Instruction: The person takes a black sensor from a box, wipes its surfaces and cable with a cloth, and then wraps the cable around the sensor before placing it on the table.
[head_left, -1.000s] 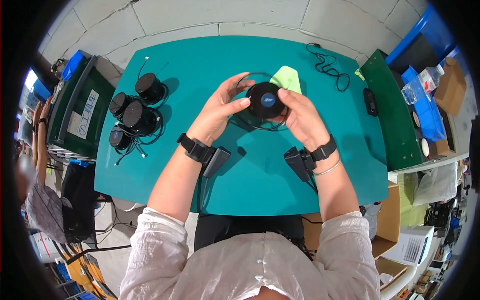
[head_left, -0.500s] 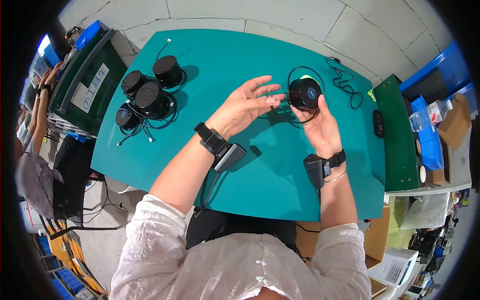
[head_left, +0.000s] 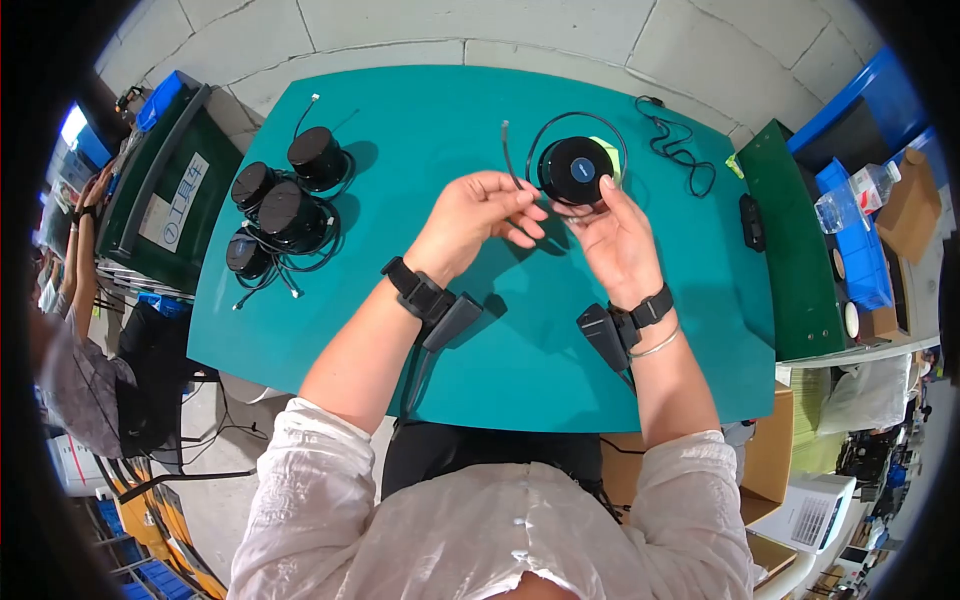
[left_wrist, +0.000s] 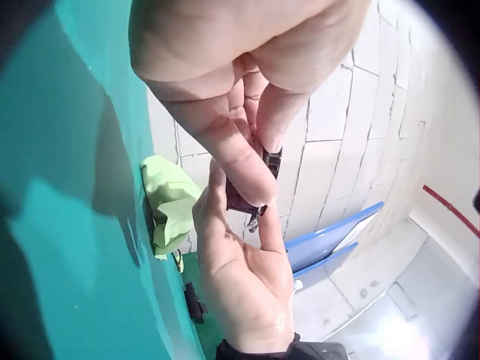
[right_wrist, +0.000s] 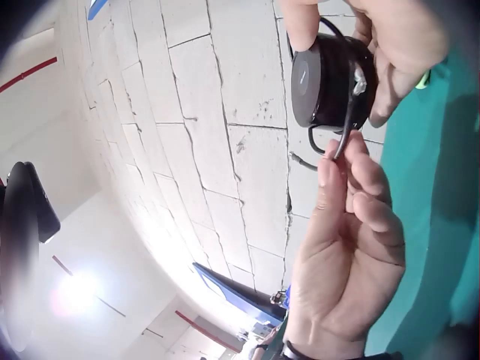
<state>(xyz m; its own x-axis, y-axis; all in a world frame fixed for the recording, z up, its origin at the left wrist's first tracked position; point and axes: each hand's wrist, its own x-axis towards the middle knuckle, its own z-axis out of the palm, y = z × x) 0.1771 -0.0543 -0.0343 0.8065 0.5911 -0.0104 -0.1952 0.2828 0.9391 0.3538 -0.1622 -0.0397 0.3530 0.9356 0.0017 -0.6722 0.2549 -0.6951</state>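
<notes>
My right hand (head_left: 622, 250) holds a black cylindrical device (head_left: 565, 172), its round face with a small blue label turned towards me. From the device a black cable (head_left: 507, 152) loops up and around. Between thumb and fingertips, my left hand (head_left: 475, 225) pinches that cable just left of the device, and a loose end sticks up past the fingers. In the right wrist view the left thumb and forefinger squeeze the cable close below the device's side, where a pale plug-like bit (right_wrist: 359, 81) shows. Left-hand fingers largely hide the device in the left wrist view.
Several similar black devices (head_left: 290, 215) with coiled cables stand at the table's left. A light green cloth (left_wrist: 169, 199) lies behind the held device. Another black cable (head_left: 690, 160) and a small black object (head_left: 751, 222) lie at the right, beside a green bin (head_left: 790, 260).
Both hands held the device at first. The left hand then let go of it, moved left and took the cable. The device went right in the right hand, then slightly back left.
</notes>
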